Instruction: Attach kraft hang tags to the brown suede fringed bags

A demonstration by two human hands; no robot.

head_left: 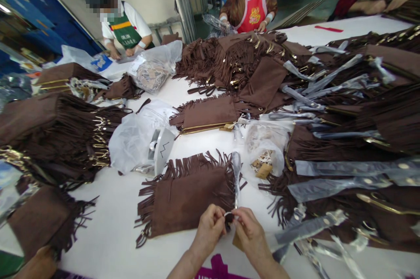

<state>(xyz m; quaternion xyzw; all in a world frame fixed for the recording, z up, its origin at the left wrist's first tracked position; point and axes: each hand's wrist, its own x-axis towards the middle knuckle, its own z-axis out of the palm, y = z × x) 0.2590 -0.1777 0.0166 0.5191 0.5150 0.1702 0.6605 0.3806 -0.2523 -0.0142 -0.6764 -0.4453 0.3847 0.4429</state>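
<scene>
A brown fringed pouch point(187, 200) lies flat on the table in front of me, its fringe spread along the far and left sides. At its near right corner my left hand point(212, 225) and my right hand point(248, 227) are closed in pinches close together. Between their fingertips runs a thin white tag string point(229, 214), beside a small dark piece point(229, 221). Partly hidden under my right hand is a tan card tag point(236, 241). A plastic-wrapped strap point(236, 178) stretches away from the corner along the pouch's right edge.
A plastic bag of tags point(267, 156) sits beyond the pouch, with a grey dispenser point(160, 150) to its left. Brown fringed bags point(328, 143) pile up right, left and behind. Co-workers stand across the white table point(108, 209); another person's hand point(42, 263) shows lower left.
</scene>
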